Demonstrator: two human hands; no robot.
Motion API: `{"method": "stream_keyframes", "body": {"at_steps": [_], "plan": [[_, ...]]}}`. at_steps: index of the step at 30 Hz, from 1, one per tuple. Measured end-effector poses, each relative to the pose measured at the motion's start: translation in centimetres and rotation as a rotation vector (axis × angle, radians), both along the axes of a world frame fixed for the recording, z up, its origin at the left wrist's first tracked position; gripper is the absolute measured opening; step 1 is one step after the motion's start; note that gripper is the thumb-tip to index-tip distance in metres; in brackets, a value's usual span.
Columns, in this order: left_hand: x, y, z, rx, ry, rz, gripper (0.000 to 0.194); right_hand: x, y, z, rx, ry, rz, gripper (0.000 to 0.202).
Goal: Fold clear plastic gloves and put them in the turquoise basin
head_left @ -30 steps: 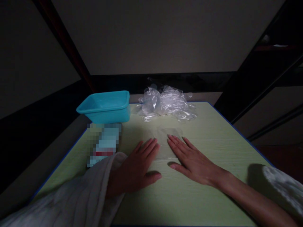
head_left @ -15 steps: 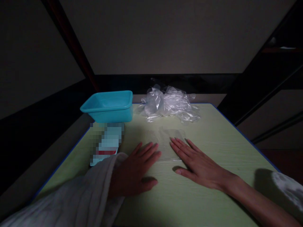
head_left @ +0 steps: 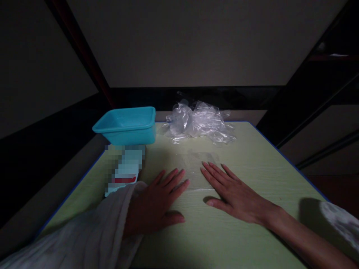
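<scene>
A thin clear plastic bag (head_left: 195,172) lies flat on the pale green table, hard to make out against its surface. My left hand (head_left: 157,203) rests at the bag's left side, fingers spread and palm down. On the other side, my right hand (head_left: 228,190) lies flat with its fingertips over the bag's right part. Neither hand grips anything. Beyond them, a crumpled heap of clear plastic bags (head_left: 207,121) sits at the table's far edge.
A turquoise plastic basin (head_left: 129,136) stands at the back left of the table (head_left: 269,168). In front of it, by my left sleeve, lies a flat light-blue item (head_left: 129,164), partly blurred out. A wall rises behind the table.
Both hands stay almost in place, spread flat at the bag. The whole view has shifted very slightly; nothing was picked up or let go.
</scene>
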State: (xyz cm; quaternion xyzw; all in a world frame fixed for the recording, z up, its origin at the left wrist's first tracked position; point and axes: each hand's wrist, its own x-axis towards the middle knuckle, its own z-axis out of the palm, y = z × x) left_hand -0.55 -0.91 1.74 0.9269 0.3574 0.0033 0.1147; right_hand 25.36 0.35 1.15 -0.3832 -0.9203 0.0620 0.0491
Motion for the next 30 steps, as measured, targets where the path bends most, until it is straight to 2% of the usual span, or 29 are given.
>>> {"method": "stream_keyframes", "body": {"at_steps": [7,12,14,17,21,30], "plan": [[0.3,0.1,0.7,-0.035,0.060,-0.007,0.076,0.0,0.0,0.2,-0.021,-0.017,-0.004,0.075],[0.1,0.1,0.1,0.029,-0.029,-0.015,0.078,0.0,0.2,0.8,0.019,0.005,0.006,0.075],[0.1,0.0,-0.4,0.092,-0.120,-0.015,0.076,0.2,0.4,1.5,0.066,0.052,0.033,0.069],[0.3,0.1,-0.8,0.169,-0.264,-0.004,0.062,0.7,0.7,2.8,0.102,0.108,0.099,0.045],[0.9,0.3,-0.8,0.183,-0.347,0.053,0.047,1.4,0.9,3.5,0.134,0.048,0.146,0.023],[1.4,0.4,-0.4,0.164,-0.334,0.106,0.039,1.2,1.0,3.1,0.137,-0.033,0.139,0.017]]}}
